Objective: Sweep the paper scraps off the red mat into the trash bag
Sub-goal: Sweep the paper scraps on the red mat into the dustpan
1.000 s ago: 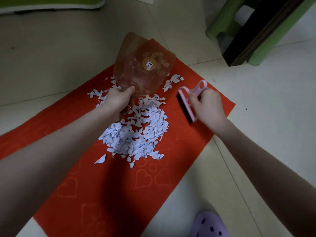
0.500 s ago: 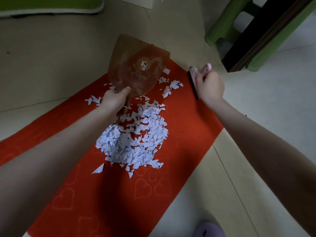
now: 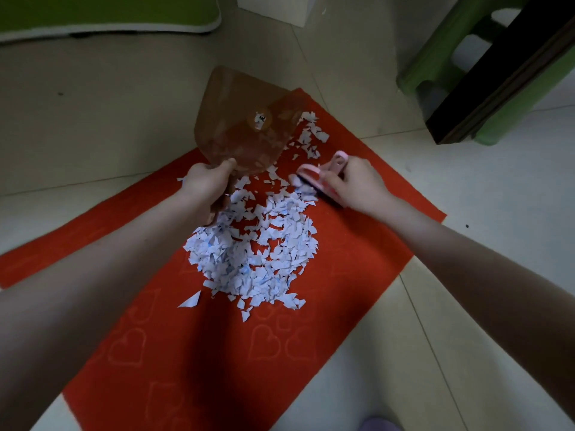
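Paper scraps lie in a loose white heap on the red mat, just below and between your two sets of fingers, and a thinner scatter trails past your fingertips toward the mat's far corner. Your left hand grips the narrow end of a see-through brown dustpan, with the thumb on top and the other fingers curled underneath. The pan tilts up and away from those fingers, its wide end over the mat's far edge. Pale flecks show on it, but you cannot tell whether they lie on it or behind it. Your right hand is clamped round a pink brush, fingers curled over its looped handle. The brush head sits just left of those fingertips, touching the heap's upper right rim. Well beyond your right fingers, on the pale tiled floor, stands a green stool with a dark board across it. A purple slipper peeks in at the bottom edge.
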`<control>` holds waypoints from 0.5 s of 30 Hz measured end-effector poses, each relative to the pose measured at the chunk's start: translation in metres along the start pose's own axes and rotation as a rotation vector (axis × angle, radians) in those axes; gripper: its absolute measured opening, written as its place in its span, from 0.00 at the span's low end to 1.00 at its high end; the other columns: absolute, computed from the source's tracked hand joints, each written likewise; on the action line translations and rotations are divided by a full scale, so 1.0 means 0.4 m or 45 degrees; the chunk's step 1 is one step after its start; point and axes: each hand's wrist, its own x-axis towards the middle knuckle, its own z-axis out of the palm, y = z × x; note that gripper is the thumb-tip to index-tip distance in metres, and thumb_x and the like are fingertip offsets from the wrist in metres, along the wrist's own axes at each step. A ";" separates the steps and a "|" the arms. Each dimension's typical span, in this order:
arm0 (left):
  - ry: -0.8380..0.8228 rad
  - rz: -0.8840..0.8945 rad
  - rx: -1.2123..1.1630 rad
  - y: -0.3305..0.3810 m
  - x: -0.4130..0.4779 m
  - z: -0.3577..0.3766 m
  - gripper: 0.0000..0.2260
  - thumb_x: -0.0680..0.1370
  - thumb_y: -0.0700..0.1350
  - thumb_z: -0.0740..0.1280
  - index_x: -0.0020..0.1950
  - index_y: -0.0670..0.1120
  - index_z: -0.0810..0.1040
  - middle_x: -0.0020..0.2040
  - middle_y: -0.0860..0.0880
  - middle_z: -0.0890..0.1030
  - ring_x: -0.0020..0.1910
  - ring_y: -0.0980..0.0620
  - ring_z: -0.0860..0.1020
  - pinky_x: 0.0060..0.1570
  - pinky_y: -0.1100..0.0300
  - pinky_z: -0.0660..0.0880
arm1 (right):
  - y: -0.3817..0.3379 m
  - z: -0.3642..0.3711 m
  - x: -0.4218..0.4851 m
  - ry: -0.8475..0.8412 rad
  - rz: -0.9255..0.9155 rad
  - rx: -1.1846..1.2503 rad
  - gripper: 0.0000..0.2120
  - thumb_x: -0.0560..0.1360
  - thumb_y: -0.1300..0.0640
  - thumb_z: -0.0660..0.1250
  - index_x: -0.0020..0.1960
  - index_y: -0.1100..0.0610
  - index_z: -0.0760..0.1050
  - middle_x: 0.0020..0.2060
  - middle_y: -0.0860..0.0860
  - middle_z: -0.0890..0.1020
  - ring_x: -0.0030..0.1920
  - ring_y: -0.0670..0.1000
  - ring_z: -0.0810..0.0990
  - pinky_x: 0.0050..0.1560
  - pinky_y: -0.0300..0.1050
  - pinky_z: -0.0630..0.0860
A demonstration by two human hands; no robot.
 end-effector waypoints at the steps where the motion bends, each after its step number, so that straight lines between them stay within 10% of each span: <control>1: 0.002 0.011 0.004 -0.002 -0.006 -0.001 0.15 0.80 0.52 0.62 0.39 0.44 0.72 0.31 0.48 0.71 0.23 0.53 0.66 0.21 0.71 0.61 | -0.001 -0.011 -0.018 -0.030 -0.060 0.070 0.12 0.78 0.46 0.61 0.52 0.49 0.81 0.43 0.55 0.84 0.39 0.56 0.81 0.39 0.53 0.78; 15: -0.047 0.056 0.063 0.000 0.018 -0.002 0.16 0.80 0.54 0.62 0.39 0.43 0.72 0.31 0.48 0.71 0.24 0.51 0.67 0.28 0.63 0.60 | -0.012 -0.054 0.069 0.267 0.347 -0.033 0.22 0.80 0.46 0.56 0.36 0.62 0.70 0.33 0.57 0.74 0.35 0.58 0.74 0.34 0.47 0.64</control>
